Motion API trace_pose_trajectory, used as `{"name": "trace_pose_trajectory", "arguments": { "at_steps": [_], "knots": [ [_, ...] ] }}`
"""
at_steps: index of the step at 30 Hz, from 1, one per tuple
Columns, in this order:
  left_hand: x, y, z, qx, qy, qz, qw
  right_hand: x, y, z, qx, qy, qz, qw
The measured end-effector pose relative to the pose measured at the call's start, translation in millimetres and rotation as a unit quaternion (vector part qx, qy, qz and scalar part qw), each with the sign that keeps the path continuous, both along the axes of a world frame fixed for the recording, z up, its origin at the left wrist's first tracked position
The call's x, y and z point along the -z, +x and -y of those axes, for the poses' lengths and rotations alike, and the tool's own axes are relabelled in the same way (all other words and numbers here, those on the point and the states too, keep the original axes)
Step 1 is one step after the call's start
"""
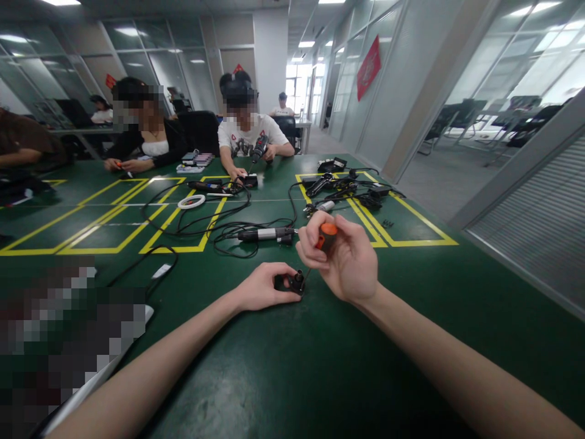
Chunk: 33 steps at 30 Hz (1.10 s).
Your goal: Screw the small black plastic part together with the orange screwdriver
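Observation:
My left hand (267, 286) rests on the green table, its thumb and fingers closed around a small black part (297, 282) with a short round post on top. In my right hand (350, 262) is a screwdriver (327, 236) with an orange and dark handle, gripped in curled fingers. Its thin shaft slants down toward the black part; whether the tip sits in a screw is too small to tell. Just beyond my hands lies a black and silver electric screwdriver (265, 235) with its cable.
Black cables and parts (326, 183) lie inside yellow tape outlines. A white tape ring (191, 202) and small dark screws (387, 224) are farther off. Across the table (274, 372), a person (251, 134) holds a power drill (259, 148); another person (153, 143) sits to the left.

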<state>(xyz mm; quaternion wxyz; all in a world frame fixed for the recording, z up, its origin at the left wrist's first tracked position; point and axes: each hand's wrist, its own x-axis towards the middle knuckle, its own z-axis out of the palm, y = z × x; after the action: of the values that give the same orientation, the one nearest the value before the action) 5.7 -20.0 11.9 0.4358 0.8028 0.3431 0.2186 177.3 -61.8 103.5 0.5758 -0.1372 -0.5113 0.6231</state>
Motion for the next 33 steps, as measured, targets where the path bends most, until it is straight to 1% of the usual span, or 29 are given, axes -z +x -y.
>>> {"name": "trace_pose_trajectory", "arguments": {
  "at_steps": [4, 10, 15, 20, 24, 29, 33],
  "knots": [
    [-2.0, 0.2, 0.7, 0.005, -0.003, 0.005, 1.000, 1.1, 0.1, 1.3, -0.001, 0.001, -0.013, 1.000],
    [-1.4, 0.1, 0.1, 0.006, -0.002, 0.009, 1.000, -0.1, -1.0, -1.5, 0.019, 0.010, -0.014, 1.000],
    [-0.5, 0.0, -0.2, 0.003, -0.006, 0.012, 1.000, 0.2, -0.5, -2.9, 0.001, -0.004, -0.031, 1.000],
    [-1.0, 0.1, 0.5, 0.000, -0.005, 0.018, 1.000, 1.0, -0.9, -1.1, -0.019, 0.000, -0.038, 0.999],
    [-0.5, -0.3, 0.4, -0.001, -0.006, 0.020, 1.000, 0.9, -1.5, -0.6, -0.006, -0.001, -0.031, 1.000],
    [0.6, -1.0, 0.1, 0.000, -0.006, 0.017, 1.000, 0.3, -1.0, -2.5, 0.024, 0.018, -0.016, 0.999],
    [1.7, -0.7, -0.1, 0.001, -0.002, 0.016, 1.000, -1.1, -0.2, -3.7, 0.020, 0.015, -0.014, 1.000]
  ]
}}
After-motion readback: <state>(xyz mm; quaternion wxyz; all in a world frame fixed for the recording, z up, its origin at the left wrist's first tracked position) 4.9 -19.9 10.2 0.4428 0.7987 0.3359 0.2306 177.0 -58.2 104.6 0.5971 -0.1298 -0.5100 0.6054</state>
